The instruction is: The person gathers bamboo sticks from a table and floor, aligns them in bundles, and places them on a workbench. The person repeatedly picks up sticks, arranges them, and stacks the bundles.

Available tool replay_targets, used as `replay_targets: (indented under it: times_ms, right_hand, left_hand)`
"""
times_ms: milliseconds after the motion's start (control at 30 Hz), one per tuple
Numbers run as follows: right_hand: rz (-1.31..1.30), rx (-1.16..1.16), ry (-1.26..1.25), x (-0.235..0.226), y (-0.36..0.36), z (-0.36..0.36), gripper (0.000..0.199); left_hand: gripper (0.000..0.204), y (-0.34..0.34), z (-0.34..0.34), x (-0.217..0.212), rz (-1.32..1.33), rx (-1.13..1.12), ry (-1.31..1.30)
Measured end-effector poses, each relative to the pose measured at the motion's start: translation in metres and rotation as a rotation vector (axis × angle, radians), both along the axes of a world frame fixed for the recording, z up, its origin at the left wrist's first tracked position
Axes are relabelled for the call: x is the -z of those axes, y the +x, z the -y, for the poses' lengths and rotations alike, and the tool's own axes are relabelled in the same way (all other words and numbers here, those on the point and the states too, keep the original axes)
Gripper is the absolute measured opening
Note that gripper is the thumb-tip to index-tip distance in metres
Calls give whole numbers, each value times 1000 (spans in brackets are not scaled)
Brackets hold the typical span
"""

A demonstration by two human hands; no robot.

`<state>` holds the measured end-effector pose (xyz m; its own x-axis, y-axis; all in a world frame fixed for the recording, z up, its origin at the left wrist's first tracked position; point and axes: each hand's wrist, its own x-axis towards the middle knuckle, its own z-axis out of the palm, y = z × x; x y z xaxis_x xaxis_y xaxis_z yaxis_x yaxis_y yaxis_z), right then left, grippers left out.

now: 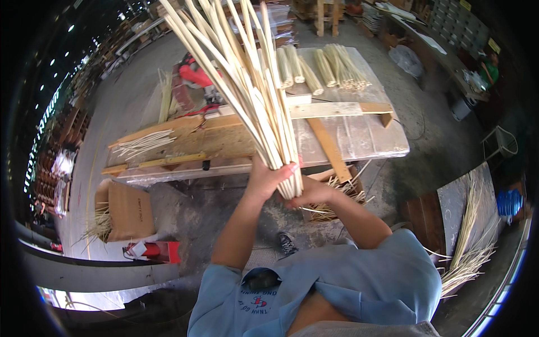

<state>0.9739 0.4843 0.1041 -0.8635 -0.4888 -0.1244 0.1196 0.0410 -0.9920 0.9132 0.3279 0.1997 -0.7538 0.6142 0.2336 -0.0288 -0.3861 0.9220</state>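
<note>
Both my hands are wrapped round the lower end of a large bundle of pale rattan sticks (255,92). My left hand (268,175) grips from the left, its thumb across the front of the sticks. Slightly lower, my right hand (309,194) closes on the bundle from the right, near the cut ends. The sticks lean up and away, fanning out toward the top edge of the view. Behind them stands a worktable (370,137), and a red saw (196,76) on it is partly hidden by the bundle.
Several tied stick bundles (343,67) lie on the table's far side. Wooden rails (331,109) cross the table. A box of offcuts (325,210) sits below my right hand, and a cardboard box (130,210) stands at left. Long sticks (466,236) rest on a board at right.
</note>
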Motion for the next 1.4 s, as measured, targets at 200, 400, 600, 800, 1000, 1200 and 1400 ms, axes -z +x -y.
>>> replay_targets:
  times_ms: [200, 400, 600, 800, 1000, 1200, 1400]
  right_hand:
    - [-490, 33, -401, -135, -129, 76, 120]
    - [-862, 85, -304, -232, -168, 135, 97]
    - [-978, 247, -256, -238, -213, 130, 89]
    - [-886, 331, -177, -124, -283, 123, 85]
    - [-618, 333, -217, -44, -317, 135, 76]
    - [-657, 504, -179, -52, -330, 135, 74]
    - [-753, 639, -44, -94, -315, 153, 76]
  left_hand:
    - [30, -56, 110, -25, -363, -330, -189]
    - [42, -124, 133, -31, -663, -504, -215]
    - [57, -194, 132, -46, -713, -340, -315]
    - [41, -264, 129, 62, -616, -271, -503]
    - [48, -294, 138, 145, -510, -173, -731]
    - [46, -327, 130, 120, -549, -45, -533]
    - [54, -367, 126, 96, -704, 221, -286]
